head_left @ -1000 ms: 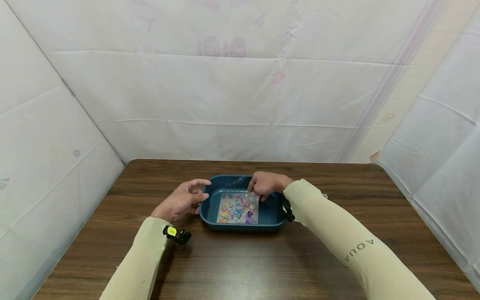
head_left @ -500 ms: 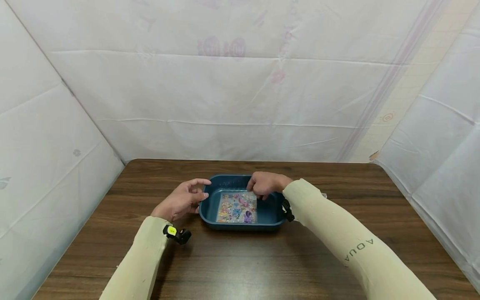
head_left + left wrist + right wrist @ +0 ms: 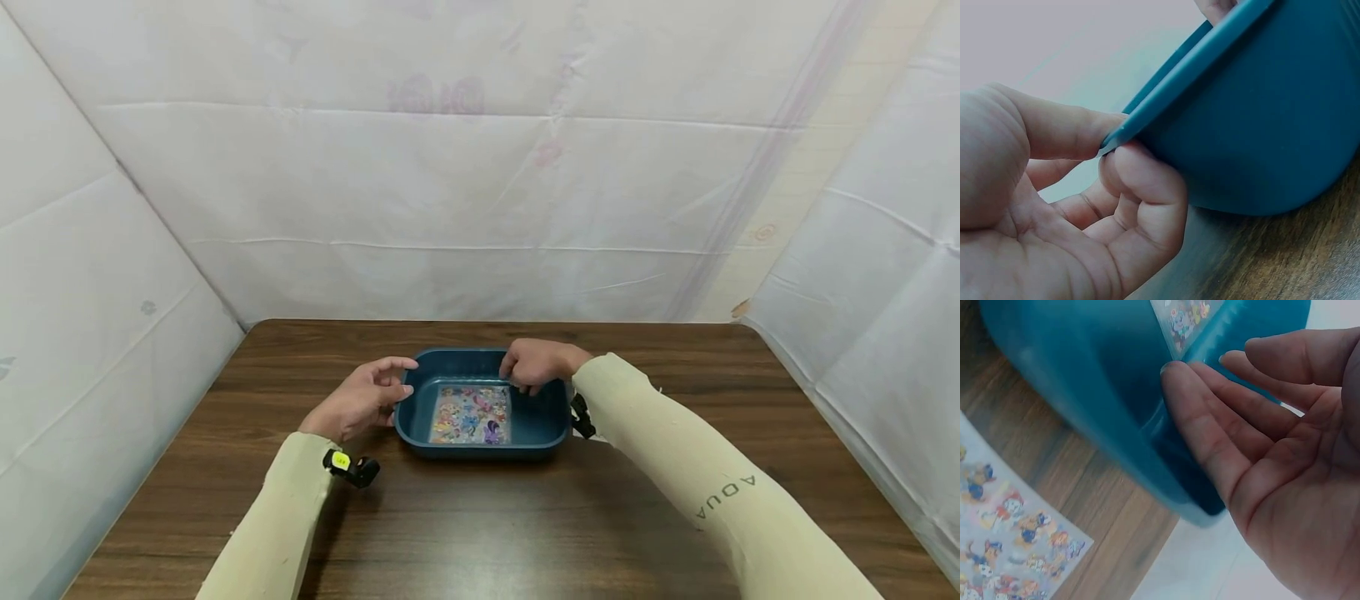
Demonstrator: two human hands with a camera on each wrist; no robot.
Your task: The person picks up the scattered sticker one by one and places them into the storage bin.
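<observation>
Head view: the blue tray [image 3: 553, 421] sits between both hands on the wooden table [image 3: 480, 517], white sheets [image 3: 450, 183] around. The left hand [image 3: 360, 402] pinches its left rim; the right hand [image 3: 536, 364] hovers over the far rim, fingers relaxed. A sticker sheet [image 3: 470, 414] lies flat inside.

Left wrist: thumb and curled fingers [image 3: 1141, 181] clamp the rim.

Right wrist: straight fingers [image 3: 1210, 419] beside the tray wall; a second sticker sheet [image 3: 1004, 537] lies on the table.
</observation>
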